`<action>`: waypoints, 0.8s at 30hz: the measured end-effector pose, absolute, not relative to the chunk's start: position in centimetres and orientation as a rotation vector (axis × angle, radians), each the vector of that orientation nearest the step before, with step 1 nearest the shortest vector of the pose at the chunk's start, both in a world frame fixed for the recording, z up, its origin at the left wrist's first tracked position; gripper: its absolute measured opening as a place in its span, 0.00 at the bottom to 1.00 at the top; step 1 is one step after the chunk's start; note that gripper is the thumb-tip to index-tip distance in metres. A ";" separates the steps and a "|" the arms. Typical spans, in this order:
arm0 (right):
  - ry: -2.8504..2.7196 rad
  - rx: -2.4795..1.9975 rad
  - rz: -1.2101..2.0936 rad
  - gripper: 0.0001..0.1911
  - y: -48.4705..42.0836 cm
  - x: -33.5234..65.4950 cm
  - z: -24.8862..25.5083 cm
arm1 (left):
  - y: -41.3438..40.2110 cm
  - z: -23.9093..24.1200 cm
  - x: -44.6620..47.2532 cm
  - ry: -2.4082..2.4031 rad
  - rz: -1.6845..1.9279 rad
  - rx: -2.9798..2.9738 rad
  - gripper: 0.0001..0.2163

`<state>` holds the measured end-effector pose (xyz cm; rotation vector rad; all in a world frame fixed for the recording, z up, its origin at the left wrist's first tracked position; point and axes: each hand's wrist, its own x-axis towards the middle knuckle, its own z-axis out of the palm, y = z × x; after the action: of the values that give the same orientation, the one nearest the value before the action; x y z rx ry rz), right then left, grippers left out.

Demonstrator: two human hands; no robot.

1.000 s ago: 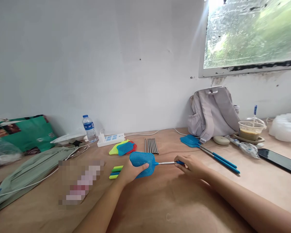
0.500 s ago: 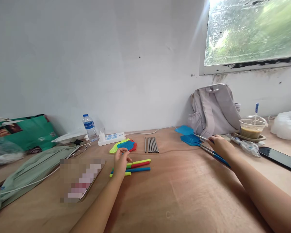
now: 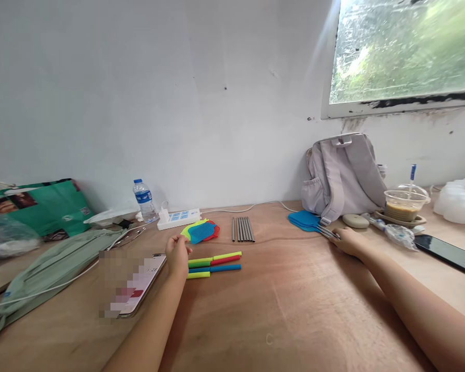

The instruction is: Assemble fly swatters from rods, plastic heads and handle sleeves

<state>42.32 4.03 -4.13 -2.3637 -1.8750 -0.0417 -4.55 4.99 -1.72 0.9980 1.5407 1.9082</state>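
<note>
On desk [image 3: 294, 315], right side: right hand [image 3: 346, 241], grip unclear, likely stacking blue plastic, metal-shafted flyswatters [image 3: 304, 221]; left hand [image 3: 177, 256] unladen; next needs release.

Near-middle tabletop [image 3: 271, 310]: open | coloured tubes [image 3: 225, 268]: left-centre obstacle | backpack [image 3: 354, 181]: blocks far right
</note>
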 end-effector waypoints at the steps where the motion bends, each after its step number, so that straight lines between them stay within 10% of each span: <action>1: -1.889 -2.366 -0.069 0.17 4.1 42.0 -4.3 | 5.1 -1.9 -4.7 1.567 1.891 1.006 0.05; 10: -2.023 -2.013 -0.523 0.22 3.3 34.1 -5.0 | 4.6 -2.0 -4.4 1.702 1.673 1.353 0.03; 24: -2.383 -1.597 -0.285 0.14 6.8 20.8 -3.9 | 0.3 -1.0 -0.2 1.239 0.692 2.575 0.09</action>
<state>20.85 6.80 -3.94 -1.5968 -2.3825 -0.2849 -0.21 0.34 -0.99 2.5747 1.2387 0.6917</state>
